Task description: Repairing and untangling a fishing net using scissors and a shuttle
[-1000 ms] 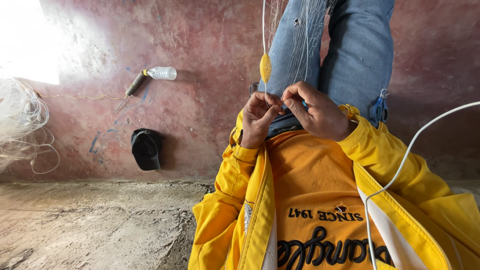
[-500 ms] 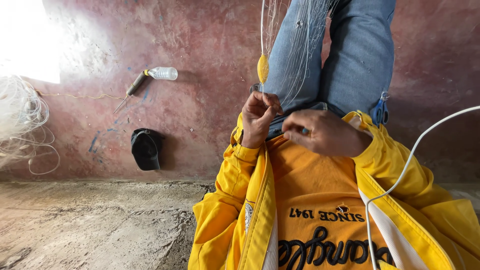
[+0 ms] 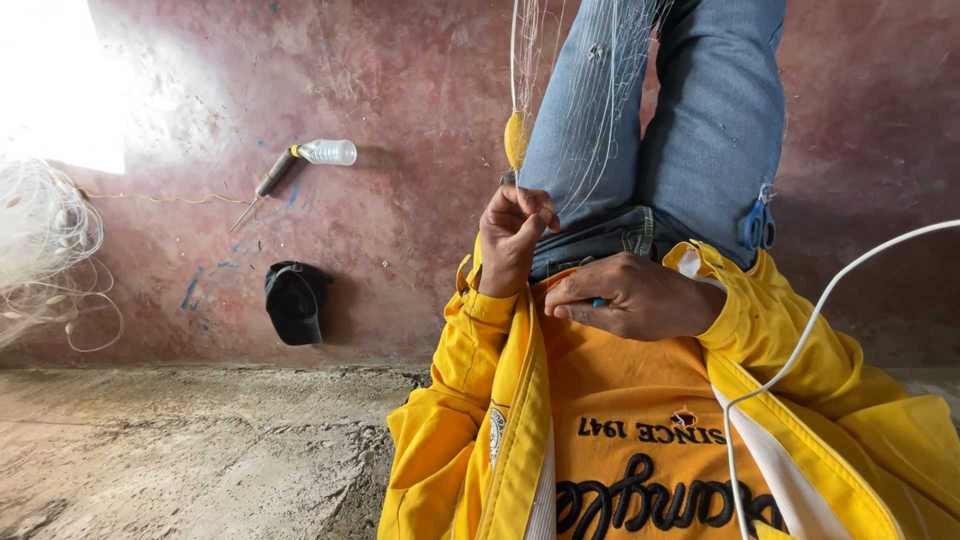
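- Working on a fine white fishing net (image 3: 600, 90) that hangs down over the person's blue jeans (image 3: 700, 120), both hands sit close together at the lap, near the centre of the view.
- Left hand (image 3: 515, 235): closed in a narrow pinch on the net's strands, just below a yellow oval float (image 3: 516, 140) at its 12 o'clock.
- Right hand (image 3: 635, 297): curled shut around a small blue tool (image 3: 598, 302), only its tip showing between the fingers; it looks like a netting needle, though I cannot tell for sure. It lies at about 4 o'clock from the left hand, resting on the yellow jacket (image 3: 800, 360).
- Judged progress: mending appears to be mid-course, one knot or mesh in hand. How much net is finished cannot be read, since the mesh runs out of the top edge.
- Blue scissors (image 3: 757, 225) hang unused at 2 o'clock from the right hand.
- More pale netting (image 3: 45, 250) is heaped at the far 9 o'clock edge, possibly work left.
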